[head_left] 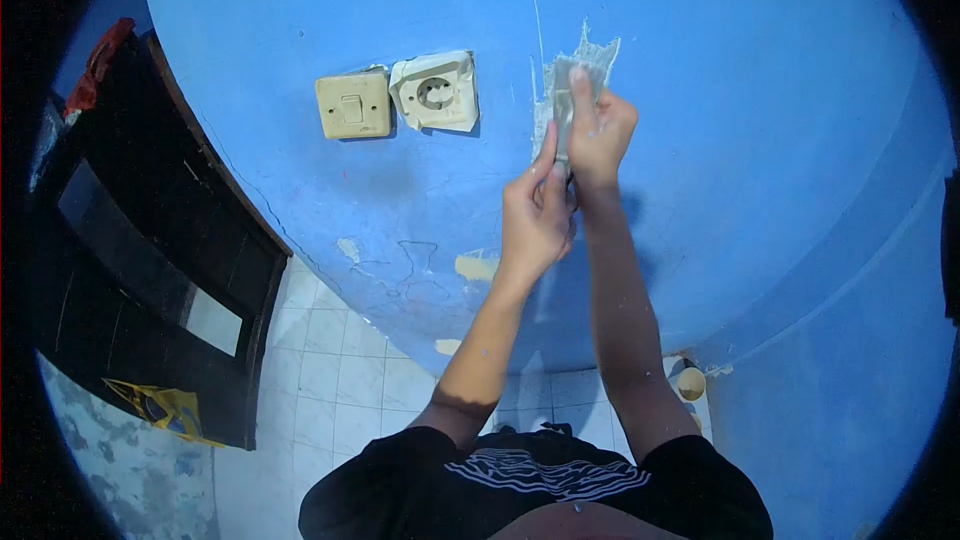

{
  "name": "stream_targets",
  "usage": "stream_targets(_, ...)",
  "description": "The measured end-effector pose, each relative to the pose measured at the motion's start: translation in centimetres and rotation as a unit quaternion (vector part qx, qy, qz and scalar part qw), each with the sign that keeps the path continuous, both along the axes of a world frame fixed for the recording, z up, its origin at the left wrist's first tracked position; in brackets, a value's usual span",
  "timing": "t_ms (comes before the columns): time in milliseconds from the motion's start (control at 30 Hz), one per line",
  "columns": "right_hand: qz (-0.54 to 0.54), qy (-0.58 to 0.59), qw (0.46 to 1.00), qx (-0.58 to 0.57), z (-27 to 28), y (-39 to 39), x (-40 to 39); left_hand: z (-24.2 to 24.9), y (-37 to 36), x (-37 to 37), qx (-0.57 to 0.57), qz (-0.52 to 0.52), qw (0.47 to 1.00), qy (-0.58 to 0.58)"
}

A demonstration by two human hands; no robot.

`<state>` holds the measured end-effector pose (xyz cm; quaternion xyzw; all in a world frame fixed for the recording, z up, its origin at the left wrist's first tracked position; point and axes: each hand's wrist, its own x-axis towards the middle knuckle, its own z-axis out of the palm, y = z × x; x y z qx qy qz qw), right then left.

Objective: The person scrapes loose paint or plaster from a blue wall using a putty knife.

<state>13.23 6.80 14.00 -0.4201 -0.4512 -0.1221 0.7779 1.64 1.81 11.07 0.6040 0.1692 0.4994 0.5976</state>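
Against the blue wall (720, 140), both hands, left hand (535, 215) and right hand (598, 135), press a scraper (562, 105).

Blue painted wall (750, 140), chipped patches low down showing pale plaster (476, 266), hairline cracks nearby. Cream light switch (354, 106) mounted beside loose-looking socket outlet (435, 91), just apart. Dark wooden door (150, 250) at left with glass panes, red cloth (100, 60) hung on top edge. White tiled floor (330, 380) below. Small cream container (690, 382) at wall base, right
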Motion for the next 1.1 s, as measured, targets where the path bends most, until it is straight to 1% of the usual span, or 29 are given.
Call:
stream_targets(33, 0.033, 0.045, 0.998, -0.027, 1.4, -0.5, -0.1, 0.8, 0.0, 0.1, -0.003, -0.010, 1.000, -0.012)
stream_targets(67, 0.064, 0.090, 0.992, -0.055, 2.2, -1.0, -0.3, 0.5, -0.1, 0.2, -0.003, -0.010, 1.000, -0.011)
stream_targets(133, 0.063, 0.096, 0.992, -0.046, 1.0, -0.8, -0.4, -0.4, -0.2, 0.6, 0.032, 0.018, 0.999, -0.023)
stream_targets(233, 0.049, 0.099, 0.993, -0.043, 0.8, -0.7, -0.3, -0.1, -0.2, -0.3, -0.001, -0.007, 1.000, 0.018)
stream_targets(300, 0.039, 0.092, 0.994, -0.047, 1.7, -1.0, -0.6, 0.9, -0.2, -0.4, -0.006, -0.023, 1.000, 0.010)
stream_targets(367, 0.089, 0.095, 0.991, 0.011, 2.9, -1.4, -1.0, 1.5, 0.1, -0.2, -0.002, -0.039, 0.999, -0.004)
stream_targets(433, 0.092, 0.096, 0.991, 0.005, 1.5, -1.3, -1.1, 0.5, -0.4, 0.0, -0.005, -0.007, 1.000, -0.020)
stream_targets(467, 0.095, 0.099, 0.991, -0.001, 1.2, -1.2, -1.2, 0.4, -0.4, -0.1, -0.004, -0.008, 1.000, -0.019)
stream_targets(500, 0.093, 0.097, 0.991, 0.002, 1.4, -0.9, -1.0, 0.3, -0.3, -0.2, -0.005, -0.007, 1.000, -0.012)
stream_targets(567, 0.056, 0.077, 0.995, 0.000, 1.9, -0.5, -0.7, 0.5, -0.2, 0.0, -0.007, -0.006, 1.000, -0.005)
stream_targets(600, 0.046, 0.070, 0.996, -0.018, 2.1, -0.9, -0.6, 0.6, -0.4, 0.3, 0.000, 0.002, 1.000, -0.011)
stream_targets(667, 0.055, 0.066, 0.996, -0.013, 2.0, -0.7, -0.3, 0.7, -0.3, 0.7, 0.006, 0.007, 1.000, -0.018)
stream_targets(733, 0.064, 0.070, 0.995, -0.016, 0.9, -0.5, -0.1, 0.1, -0.5, 0.4, -0.016, 0.003, 0.999, -0.031)
stream_targets(800, 0.017, 0.009, 1.000, 0.002, 0.5, 0.0, 0.2, 0.9, -0.2, 0.3, -0.024, 0.000, 1.000, -0.015)
stream_targets(833, 0.017, 0.013, 1.000, -0.002, 0.4, 0.2, 0.5, 1.2, -0.1, 0.2, -0.032, -0.001, 0.999, 0.001)
stream_targets(867, 0.035, 0.040, 0.999, -0.008, 1.9, 0.1, 0.5, 1.6, 0.1, 0.4, -0.031, 0.000, 1.000, 0.001)
stream_targets(900, 0.054, 0.065, 0.996, -0.014, 3.0, 0.2, 0.5, 1.9, 0.3, 0.8, -0.016, -0.014, 0.999, -0.026)
stream_targets(933, 0.040, 0.055, 0.996, -0.054, 3.2, 0.0, 1.2, 2.0, 0.3, 0.9, -0.003, -0.029, 0.998, -0.053)
stream_targets(967, 0.042, 0.053, 0.996, -0.056, 3.1, -0.2, 0.8, 1.8, 0.1, 0.7, -0.004, -0.026, 0.998, -0.054)
stream_targets(1033, 0.022, 0.063, 0.997, -0.043, 2.7, -1.0, -0.2, 1.3, -0.4, 0.3, 0.001, -0.015, 1.000, -0.021)
stream_targets(1100, 0.006, 0.047, 0.998, -0.030, 0.8, 0.0, 0.2, 0.1, -0.2, 0.1, -0.004, -0.021, 0.999, -0.024)
